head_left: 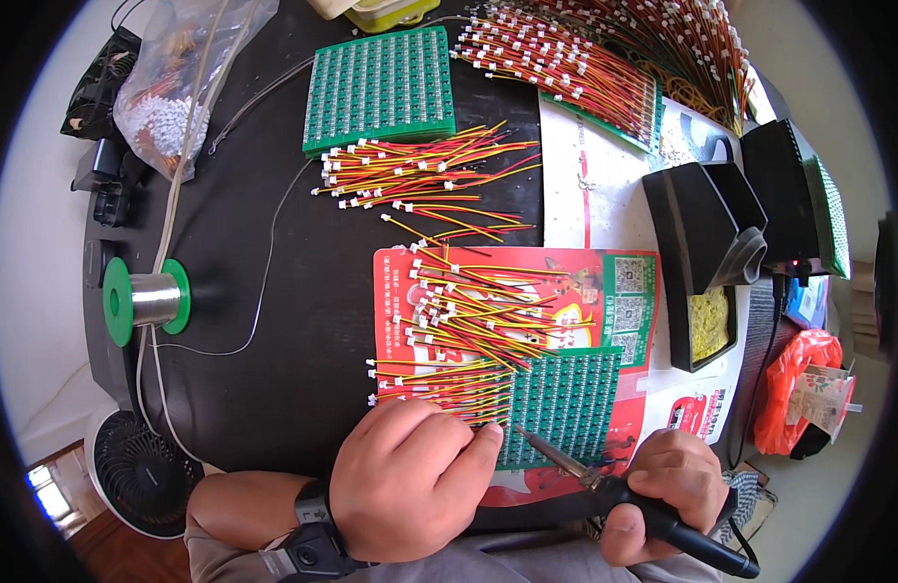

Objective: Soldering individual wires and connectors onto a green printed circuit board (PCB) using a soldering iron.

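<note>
My right hand (674, 486) is wrapped round the black handle of a soldering iron (573, 466). Its tip points left, at the left part of a green circuit board panel (565, 403) with rows of small pads. My left hand (410, 476) is closed at the panel's left edge, thumb and forefinger pinching a connector wire whose end shows close to the tip. Most of that wire is hidden by the hand. Red and yellow wires (439, 377) with white plugs lie in a row along the panel's left edge. More loose connector wires (468, 306) lie just beyond.
A red printed sheet (390, 291) lies under the panel. Beyond are a wire bundle (420, 170) and a stack of green panels (376, 87). The solder spool (155, 299) and fan (143, 471) stand left; the iron stand (696, 223) with yellow sponge (709, 325) is right.
</note>
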Action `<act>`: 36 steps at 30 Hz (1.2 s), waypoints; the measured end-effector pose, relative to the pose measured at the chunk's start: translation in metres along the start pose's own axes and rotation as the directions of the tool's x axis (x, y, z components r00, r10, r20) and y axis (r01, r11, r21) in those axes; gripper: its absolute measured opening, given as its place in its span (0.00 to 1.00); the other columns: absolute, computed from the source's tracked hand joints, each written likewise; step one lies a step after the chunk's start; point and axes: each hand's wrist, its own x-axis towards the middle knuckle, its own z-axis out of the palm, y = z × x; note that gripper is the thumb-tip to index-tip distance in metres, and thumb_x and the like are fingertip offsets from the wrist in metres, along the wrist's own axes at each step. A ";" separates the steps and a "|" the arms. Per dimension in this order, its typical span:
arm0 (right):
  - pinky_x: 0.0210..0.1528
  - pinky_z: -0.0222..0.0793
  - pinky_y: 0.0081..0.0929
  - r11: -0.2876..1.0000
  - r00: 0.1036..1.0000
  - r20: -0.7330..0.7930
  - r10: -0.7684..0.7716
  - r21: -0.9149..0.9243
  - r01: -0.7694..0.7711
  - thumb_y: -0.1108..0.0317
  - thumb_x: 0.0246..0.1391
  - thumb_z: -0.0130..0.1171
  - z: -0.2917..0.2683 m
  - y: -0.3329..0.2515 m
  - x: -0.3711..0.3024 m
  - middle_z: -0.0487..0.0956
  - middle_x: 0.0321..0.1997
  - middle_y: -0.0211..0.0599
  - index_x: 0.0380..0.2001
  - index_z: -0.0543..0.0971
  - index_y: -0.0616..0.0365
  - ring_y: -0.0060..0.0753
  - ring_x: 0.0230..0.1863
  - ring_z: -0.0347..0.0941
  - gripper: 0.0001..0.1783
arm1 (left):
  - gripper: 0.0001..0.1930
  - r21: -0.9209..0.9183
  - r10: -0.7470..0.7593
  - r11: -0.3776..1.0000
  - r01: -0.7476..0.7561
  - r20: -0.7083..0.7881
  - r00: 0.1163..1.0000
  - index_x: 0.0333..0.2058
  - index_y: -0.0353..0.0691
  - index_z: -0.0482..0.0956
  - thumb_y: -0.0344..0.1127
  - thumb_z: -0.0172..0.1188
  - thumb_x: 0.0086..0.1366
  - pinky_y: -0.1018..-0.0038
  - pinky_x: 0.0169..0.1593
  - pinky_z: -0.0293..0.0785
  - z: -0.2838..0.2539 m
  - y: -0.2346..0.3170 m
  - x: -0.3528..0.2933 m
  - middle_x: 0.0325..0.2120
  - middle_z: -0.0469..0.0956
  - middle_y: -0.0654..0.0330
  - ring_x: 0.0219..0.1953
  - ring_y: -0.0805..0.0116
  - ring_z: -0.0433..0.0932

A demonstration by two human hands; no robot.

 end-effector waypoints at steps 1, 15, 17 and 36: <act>0.15 0.62 0.23 1.000 1.000 0.007 0.012 -0.008 -0.011 0.64 0.46 0.64 -0.001 -0.001 0.000 0.70 0.15 0.33 0.28 0.71 0.64 0.27 0.12 0.65 0.15 | 0.12 -0.016 0.002 1.000 -0.002 -0.003 1.000 0.31 0.34 0.84 0.19 0.68 0.43 0.70 0.25 0.68 0.000 0.000 0.000 0.22 0.72 0.63 0.21 0.64 0.71; 0.15 0.62 0.24 0.999 0.998 0.035 0.048 -0.020 -0.048 0.65 0.46 0.64 0.001 -0.004 0.002 0.70 0.14 0.33 0.29 0.71 0.64 0.27 0.12 0.65 0.15 | 0.09 -0.028 -0.032 0.999 0.032 0.023 0.999 0.32 0.35 0.83 0.25 0.65 0.50 0.69 0.29 0.73 -0.003 0.002 0.004 0.28 0.74 0.61 0.29 0.62 0.75; 0.15 0.62 0.24 0.999 0.998 0.040 0.038 -0.019 -0.037 0.66 0.46 0.64 0.001 -0.003 0.002 0.69 0.14 0.33 0.28 0.71 0.64 0.27 0.12 0.65 0.14 | 0.09 -0.038 -0.029 0.999 0.030 0.026 0.999 0.32 0.35 0.83 0.25 0.65 0.49 0.68 0.30 0.73 -0.003 0.002 0.004 0.28 0.74 0.61 0.29 0.62 0.75; 0.15 0.63 0.23 0.999 0.998 0.057 0.027 -0.020 -0.025 0.67 0.45 0.63 0.001 -0.004 0.004 0.70 0.13 0.34 0.28 0.72 0.65 0.27 0.12 0.65 0.14 | 0.09 -0.019 -0.008 1.000 0.008 0.009 1.000 0.33 0.33 0.82 0.24 0.65 0.50 0.69 0.28 0.70 0.000 0.000 0.002 0.25 0.73 0.61 0.26 0.63 0.73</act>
